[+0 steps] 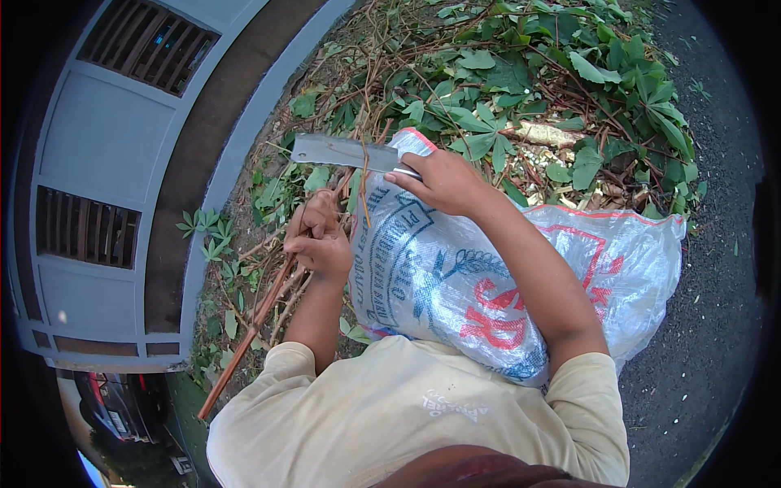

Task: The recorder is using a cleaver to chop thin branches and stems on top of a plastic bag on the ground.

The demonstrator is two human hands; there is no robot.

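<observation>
- Cleaver blade (329, 150), flat and grey, juts toward the upper left of the frame from the person's right hand (439, 180), whose fingers are clenched around its handle just above centre.
- Reddish-brown stems (260, 313), a thin bundle of them, run from the left hand (319, 236) down to the lower left of the frame; that hand is curled tight around their upper end, just left of centre.
- Between the two hands, the blade sits above and slightly left of the gripped stem ends, near them; whether steel touches wood cannot be told.
- A white woven sack (455, 276) with blue and red print fills the centre and right of the frame, lying under the right forearm and against the person's chest; its far end spreads out to the right over dark asphalt (708, 325).
- The person wears a pale beige T-shirt (390, 415), seen from above along the lower edge.
- Green, hand-shaped leaves (553, 73) and dry cut twigs cover the ground across the upper part of the frame.
- A grey wall with slatted vents (106, 146) curves down the left side, and a dark parked vehicle (122, 403) shows in the lower left corner.
</observation>
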